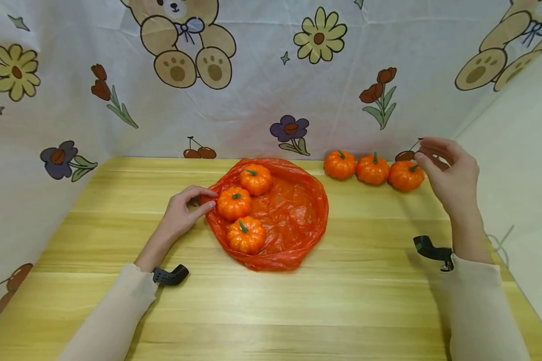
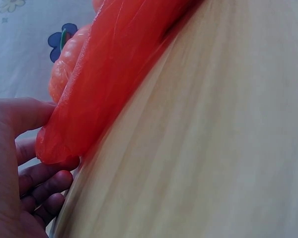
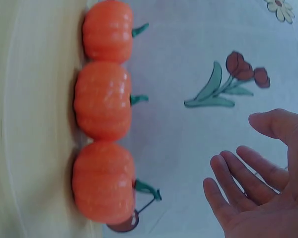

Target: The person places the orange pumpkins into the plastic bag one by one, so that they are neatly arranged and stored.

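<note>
While left hand [image 1: 180,213] fingers pinch the orange bag [image 1: 293,210], right hand [image 1: 449,170] fingers spread above 3 pumpkins [image 1: 373,169].

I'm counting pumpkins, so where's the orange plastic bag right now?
In the head view the orange plastic bag lies mid-table holding three small orange pumpkins, its left edge pinched by the left hand.

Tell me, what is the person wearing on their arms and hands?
Both hands, the left hand and the right hand, are bare, with no gloves or rings visible. Long cream sleeves cover both forearms. A small black clip-like mount sits at each wrist.
</note>
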{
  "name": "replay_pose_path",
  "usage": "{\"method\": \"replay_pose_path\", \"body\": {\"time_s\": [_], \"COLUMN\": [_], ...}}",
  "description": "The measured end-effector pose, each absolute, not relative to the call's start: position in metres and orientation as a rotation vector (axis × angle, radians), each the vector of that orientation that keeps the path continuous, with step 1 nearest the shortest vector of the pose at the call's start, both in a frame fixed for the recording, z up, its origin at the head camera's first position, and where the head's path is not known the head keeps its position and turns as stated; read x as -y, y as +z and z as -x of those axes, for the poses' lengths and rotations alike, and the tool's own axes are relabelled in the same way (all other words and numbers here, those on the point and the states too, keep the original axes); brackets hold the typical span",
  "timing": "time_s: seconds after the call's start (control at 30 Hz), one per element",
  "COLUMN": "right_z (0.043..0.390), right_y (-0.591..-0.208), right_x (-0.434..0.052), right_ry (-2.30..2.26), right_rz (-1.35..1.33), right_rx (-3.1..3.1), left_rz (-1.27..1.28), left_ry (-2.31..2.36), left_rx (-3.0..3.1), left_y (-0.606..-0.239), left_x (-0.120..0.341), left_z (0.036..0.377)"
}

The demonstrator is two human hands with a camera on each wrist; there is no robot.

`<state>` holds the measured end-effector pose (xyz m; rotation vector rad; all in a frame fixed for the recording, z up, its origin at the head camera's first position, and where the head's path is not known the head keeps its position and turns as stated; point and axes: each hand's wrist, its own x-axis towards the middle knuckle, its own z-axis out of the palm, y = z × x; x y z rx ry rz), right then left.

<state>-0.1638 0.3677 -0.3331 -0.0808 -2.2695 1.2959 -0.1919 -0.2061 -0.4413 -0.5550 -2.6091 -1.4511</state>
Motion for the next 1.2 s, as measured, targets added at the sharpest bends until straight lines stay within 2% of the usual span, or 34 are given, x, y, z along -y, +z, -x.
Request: {"method": "replay_pose_path", "body": {"time_s": [0.4, 1.2], "right_z": [0.158, 0.169], "right_y": [-0.349, -0.389], "right_x": [-0.401, -0.419], "right_ry": [1.298, 1.112], "right_rz": [0.22, 0.15], "right_rx": [2.334, 2.766], "left_rz": [0.557, 0.574], "left_ry": [-1.45, -1.453], "left_rx": [2.608, 2.597], "left_y": [-0.444, -0.444], "left_x": [0.207, 0.207], "left_z": [0.191, 0.193]}}
